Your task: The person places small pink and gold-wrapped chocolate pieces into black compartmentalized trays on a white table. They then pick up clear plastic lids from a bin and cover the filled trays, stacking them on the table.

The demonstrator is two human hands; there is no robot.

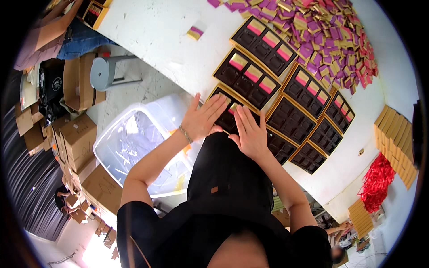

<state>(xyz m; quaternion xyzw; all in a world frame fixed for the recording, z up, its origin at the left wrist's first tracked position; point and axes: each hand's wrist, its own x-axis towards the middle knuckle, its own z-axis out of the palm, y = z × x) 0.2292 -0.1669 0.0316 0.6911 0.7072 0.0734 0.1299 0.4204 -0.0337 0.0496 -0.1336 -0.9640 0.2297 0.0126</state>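
Both my hands lie over the nearest gold-edged box (227, 119), whose dark insert has moulded compartments. My left hand (203, 117), a bracelet at its wrist, rests across the box's left part with fingers stretched out. Over the right part lies my right hand (251, 135), fingers extended and close together. Bits of pink and gold pieces show between the hands; the rest there is hidden. Just beyond, another box (246, 77) holds a row of pink-and-gold wrapped pieces along its far side. A similar box (263, 44) stands farther off.
More boxes (292, 119) stand to the right, some with unfilled compartments. A heap of wrapped pieces (321, 42) covers the far right; one piece (195, 32) lies apart. Left of me are a clear plastic tub (143, 147), a grey stool (105, 71) and cartons (77, 138). Another person (49, 40) is at far left.
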